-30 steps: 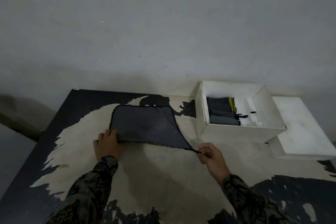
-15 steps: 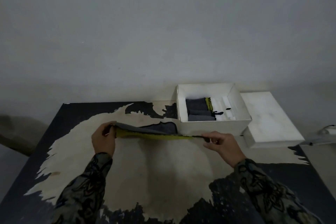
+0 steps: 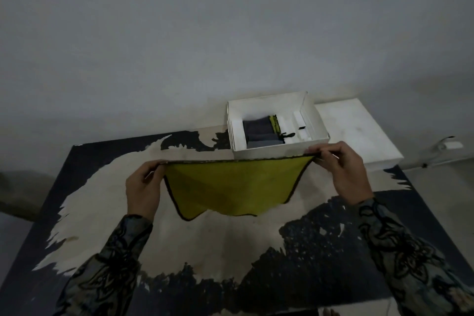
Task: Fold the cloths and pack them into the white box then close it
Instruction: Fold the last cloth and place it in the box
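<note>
Yellow-green microfibre cloth with a dark stitched hem (image 3: 232, 187) held up off the tabletop, spread by its two top corners, yellow face toward the camera. Top edge stretched nearly straight; lower edge sags in a loose curve over the pale middle of the tabletop.

Left hand (image 3: 144, 188) pinches the cloth's left top corner, fingers curled round the hem. Right hand (image 3: 346, 170) pinches the right top corner between thumb and fingertips, other fingers bent.

Open white cardboard box (image 3: 259, 152) sits at the tabletop's far edge, right of centre, just behind the cloth's top edge. Inside it, a stack of folded grey cloths (image 3: 259, 132), one showing a yellow edge, lies toward the left; white inner flaps to their right.

Flat white box lid (image 3: 359, 131) lies just right of the box, at the far right corner.

Tabletop (image 3: 205, 244) black, its coating worn to pale cream across the middle. Patterned dark sleeves (image 3: 110, 264) on both forearms. Grey wall (image 3: 205, 33) behind.
</note>
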